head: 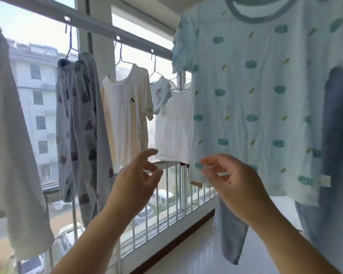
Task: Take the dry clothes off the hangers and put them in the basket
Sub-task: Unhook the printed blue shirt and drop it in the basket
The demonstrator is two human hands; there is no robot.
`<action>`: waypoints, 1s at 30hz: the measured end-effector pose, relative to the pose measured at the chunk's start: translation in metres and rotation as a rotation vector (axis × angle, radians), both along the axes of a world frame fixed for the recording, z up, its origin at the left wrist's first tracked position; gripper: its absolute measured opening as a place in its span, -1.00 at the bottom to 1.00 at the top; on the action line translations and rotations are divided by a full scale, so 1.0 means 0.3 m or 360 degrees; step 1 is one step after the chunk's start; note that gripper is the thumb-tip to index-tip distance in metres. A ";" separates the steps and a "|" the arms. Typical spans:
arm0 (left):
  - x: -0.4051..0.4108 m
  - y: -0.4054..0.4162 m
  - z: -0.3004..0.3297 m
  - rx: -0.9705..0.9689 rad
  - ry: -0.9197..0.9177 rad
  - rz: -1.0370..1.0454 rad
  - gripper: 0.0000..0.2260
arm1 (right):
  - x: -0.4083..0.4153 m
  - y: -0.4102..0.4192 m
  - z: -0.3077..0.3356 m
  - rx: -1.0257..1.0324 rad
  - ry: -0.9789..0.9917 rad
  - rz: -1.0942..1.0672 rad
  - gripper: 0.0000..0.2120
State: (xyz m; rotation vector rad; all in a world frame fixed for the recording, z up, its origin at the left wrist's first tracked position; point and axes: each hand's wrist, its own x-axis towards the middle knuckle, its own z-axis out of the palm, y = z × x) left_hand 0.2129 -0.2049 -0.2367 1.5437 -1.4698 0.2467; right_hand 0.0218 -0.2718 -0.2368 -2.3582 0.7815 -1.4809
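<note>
The pale blue patterned shirt (251, 95) hangs nearest, right of centre. The right hand (232, 180) pinches its lower left hem; the left hand (139, 178) hovers beside it, fingers loose, holding nothing. Recommended: test the hem for dryness, then lift the shirt off at the collar — never drag downward. No basket is visible.

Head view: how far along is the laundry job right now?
Done: nothing that shows; no basket is in view. In hand: the right hand is at the hem of the light blue patterned shirt; the left hand hovers open. Left: that shirt, the grey patterned trousers, the cream T-shirt and the white top all hang.
</note>
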 end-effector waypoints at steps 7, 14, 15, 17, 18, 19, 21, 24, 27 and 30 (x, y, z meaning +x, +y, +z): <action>-0.130 -0.070 0.264 -0.0235 -0.0140 -0.0094 -0.61 | -0.088 -0.049 0.275 -0.0332 -0.0049 -0.0112 -0.80; -0.214 -0.167 0.429 -0.0391 -0.0235 -0.0074 -0.64 | -0.148 -0.099 0.436 -0.0499 -0.0014 -0.0198 -0.83; -0.226 -0.180 0.444 -0.0397 -0.0244 -0.0080 -0.64 | -0.155 -0.108 0.454 -0.0523 -0.0006 -0.0207 -0.83; -0.246 -0.197 0.462 -0.0383 -0.0262 -0.0093 -0.63 | -0.162 -0.121 0.479 -0.0549 0.0007 -0.0226 -0.82; -0.257 -0.209 0.474 -0.0392 -0.0276 -0.0093 -0.63 | -0.169 -0.131 0.496 -0.0567 0.0014 -0.0242 -0.82; -0.264 -0.219 0.483 -0.0401 -0.0281 -0.0092 -0.64 | -0.173 -0.140 0.508 -0.0583 0.0027 -0.0256 -0.82; -0.278 -0.243 0.506 -0.0433 -0.0274 -0.0104 -0.64 | -0.184 -0.162 0.536 -0.0624 0.0055 -0.0281 -0.82; -0.293 -0.267 0.545 -0.0464 -0.0291 -0.0105 -0.62 | -0.199 -0.193 0.575 -0.0670 0.0094 -0.0320 -0.82; -0.305 -0.284 0.601 -0.0535 -0.0314 -0.0101 -0.63 | -0.213 -0.213 0.624 -0.0710 0.0117 -0.0392 -0.83; -0.310 -0.308 0.668 -0.0624 -0.0290 -0.0096 -0.65 | -0.217 -0.226 0.686 -0.0756 0.0117 -0.0463 -0.82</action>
